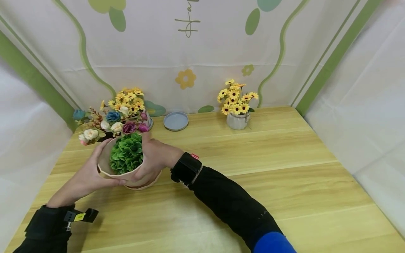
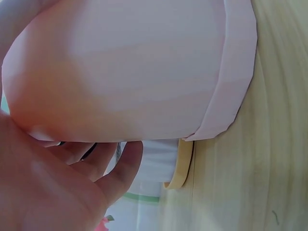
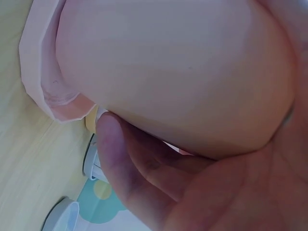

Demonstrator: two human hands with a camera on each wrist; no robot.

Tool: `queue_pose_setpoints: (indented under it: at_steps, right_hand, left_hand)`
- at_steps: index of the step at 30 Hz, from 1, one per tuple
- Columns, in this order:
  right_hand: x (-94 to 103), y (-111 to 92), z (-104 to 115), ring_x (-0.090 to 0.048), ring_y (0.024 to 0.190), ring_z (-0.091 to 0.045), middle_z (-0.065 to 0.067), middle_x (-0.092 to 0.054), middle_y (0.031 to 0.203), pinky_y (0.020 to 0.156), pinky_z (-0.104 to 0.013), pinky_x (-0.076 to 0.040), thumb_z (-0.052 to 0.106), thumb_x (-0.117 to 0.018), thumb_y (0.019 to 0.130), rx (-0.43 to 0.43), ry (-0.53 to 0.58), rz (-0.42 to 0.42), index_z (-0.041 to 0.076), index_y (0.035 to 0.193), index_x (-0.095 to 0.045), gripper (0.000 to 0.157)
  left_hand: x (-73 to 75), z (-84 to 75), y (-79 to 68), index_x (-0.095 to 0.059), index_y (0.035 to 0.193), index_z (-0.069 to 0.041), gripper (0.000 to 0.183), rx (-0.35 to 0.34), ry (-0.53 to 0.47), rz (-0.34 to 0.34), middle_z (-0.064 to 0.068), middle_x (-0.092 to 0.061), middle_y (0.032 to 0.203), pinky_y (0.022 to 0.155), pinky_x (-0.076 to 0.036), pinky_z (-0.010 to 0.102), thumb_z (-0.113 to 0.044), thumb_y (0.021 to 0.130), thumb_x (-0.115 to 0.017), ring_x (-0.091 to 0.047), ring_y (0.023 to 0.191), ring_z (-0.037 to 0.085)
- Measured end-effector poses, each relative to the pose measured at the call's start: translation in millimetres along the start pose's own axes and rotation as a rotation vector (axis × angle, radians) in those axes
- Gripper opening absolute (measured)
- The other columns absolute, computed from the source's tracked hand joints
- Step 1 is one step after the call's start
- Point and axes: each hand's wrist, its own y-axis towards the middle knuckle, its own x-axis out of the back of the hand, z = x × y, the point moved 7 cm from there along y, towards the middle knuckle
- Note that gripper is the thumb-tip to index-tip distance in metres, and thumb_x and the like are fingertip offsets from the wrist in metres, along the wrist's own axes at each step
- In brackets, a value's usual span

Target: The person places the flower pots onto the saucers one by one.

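A pale pink flowerpot (image 1: 105,160) with a round, leafy green artificial plant (image 1: 126,153) in it stands at the left of the table. Its base meets a pink saucer (image 1: 148,185), whose raised edge shows in both wrist views. My left hand (image 1: 90,175) grips the pot's near left side, the thumb along the front. On the opposite side my right hand (image 1: 156,154) holds the pot, with its fingers curled round the wall in the right wrist view. The pot's smooth wall (image 3: 178,72) fills much of that view, and some fingertips are hidden behind it.
Just behind the pot are mixed artificial flowers (image 1: 109,124) and yellow flowers (image 1: 128,98). A grey-blue saucer (image 1: 175,121) lies at the back. Farther right stands a white pot (image 1: 237,121) of yellow flowers. A printed curtain (image 1: 215,52) closes off the rear.
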Motion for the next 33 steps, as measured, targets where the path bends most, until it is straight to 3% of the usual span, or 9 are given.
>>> queue_pose_setpoints:
  at_steps: [8, 12, 15, 21, 24, 26, 28, 31, 33]
  right_hand:
    - [0.9, -3, -3, -0.062, 0.07, -0.013, -0.003, -0.059, 0.075, 0.062, -0.017, -0.046, 0.054, -0.082, 0.068, -0.01, -0.039, -0.021, -0.001, 0.146, 0.011, 0.133]
    - [3.0, -8, -2, -0.065, 0.101, -0.016, -0.017, -0.062, 0.117, 0.077, -0.017, -0.051, 0.06, -0.082, 0.066, -0.019, -0.094, -0.057, 0.0, 0.15, 0.01, 0.138]
    - [4.1, -9, -1, -0.048, 0.131, -0.02, -0.02, -0.034, 0.151, 0.093, -0.021, -0.05, 0.064, -0.081, 0.062, -0.031, -0.106, -0.076, 0.005, 0.152, 0.003, 0.138]
    - [5.3, -12, 0, -0.041, 0.138, -0.026, -0.014, -0.023, 0.157, 0.09, -0.031, -0.053, 0.073, -0.078, 0.057, -0.037, -0.152, -0.113, 0.015, 0.154, 0.007, 0.141]
    - [7.2, -16, 1, -0.038, 0.14, -0.03, -0.016, -0.021, 0.158, 0.093, -0.036, -0.053, 0.076, -0.075, 0.058, -0.017, -0.202, -0.154, 0.016, 0.155, 0.012, 0.144]
    - [9.7, -19, 3, -0.033, 0.144, -0.03, -0.016, -0.017, 0.16, 0.1, -0.04, -0.05, 0.077, -0.074, 0.058, 0.006, -0.22, -0.184, 0.016, 0.154, 0.017, 0.146]
    - [13.0, -23, 4, -0.028, 0.146, -0.028, -0.014, -0.013, 0.162, 0.105, -0.041, -0.047, 0.077, -0.073, 0.059, 0.033, -0.219, -0.212, 0.017, 0.153, 0.019, 0.146]
    - [19.6, -30, 4, -0.015, 0.152, -0.022, -0.006, -0.002, 0.165, 0.114, -0.039, -0.04, 0.077, -0.073, 0.06, 0.064, -0.186, -0.232, 0.023, 0.151, 0.025, 0.144]
    - [25.7, -36, 4, -0.01, 0.153, -0.018, -0.003, 0.002, 0.165, 0.117, -0.036, -0.036, 0.077, -0.073, 0.06, 0.085, -0.157, -0.245, 0.026, 0.149, 0.028, 0.144]
  left_hand:
    - [0.0, -1.3, 3.2, 0.006, 0.153, -0.043, 0.128, -0.019, 0.05, -0.023, 0.023, -0.014, 0.158, 0.09, -0.043, 0.06, -0.024, 0.069, -0.089, -0.029, 0.135, 0.048]
    - [-1.7, -1.1, 1.9, 0.007, 0.154, -0.041, 0.129, -0.026, 0.057, -0.028, 0.026, -0.013, 0.157, 0.087, -0.045, 0.058, -0.024, 0.07, -0.088, -0.03, 0.133, 0.051]
    - [-1.8, -1.1, -2.1, 0.01, 0.153, -0.041, 0.129, -0.009, 0.048, -0.03, 0.027, -0.004, 0.16, 0.09, -0.042, 0.067, -0.025, 0.071, -0.088, -0.024, 0.136, 0.056]
    - [1.8, -9.9, -10.0, 0.01, 0.154, -0.036, 0.122, -0.022, -0.034, -0.073, 0.01, 0.006, 0.164, 0.102, -0.017, 0.078, -0.018, 0.077, -0.082, -0.003, 0.147, 0.046]
    - [5.3, -20.1, -15.2, 0.01, 0.155, -0.033, 0.119, -0.046, -0.049, -0.122, 0.005, 0.004, 0.165, 0.117, -0.016, 0.063, -0.014, 0.079, -0.08, -0.002, 0.15, 0.037]
    - [7.2, -28.4, -19.5, 0.011, 0.154, -0.034, 0.119, -0.043, -0.032, -0.145, 0.002, 0.007, 0.165, 0.124, -0.019, 0.034, -0.014, 0.08, -0.079, -0.001, 0.15, 0.036]
    - [8.2, -37.8, -23.9, 0.012, 0.154, -0.035, 0.119, -0.044, -0.016, -0.167, -0.002, 0.009, 0.164, 0.114, -0.024, 0.007, -0.014, 0.08, -0.08, -0.003, 0.15, 0.037]
    - [7.8, -54.6, -30.0, 0.01, 0.154, -0.036, 0.119, -0.07, -0.014, -0.193, -0.007, 0.008, 0.164, 0.096, -0.021, -0.009, -0.011, 0.079, -0.08, -0.003, 0.15, 0.035]
    - [6.6, -67.8, -32.7, 0.007, 0.154, -0.035, 0.118, -0.111, -0.02, -0.209, -0.008, 0.004, 0.164, 0.1, -0.02, -0.008, -0.008, 0.079, -0.08, -0.004, 0.151, 0.033]
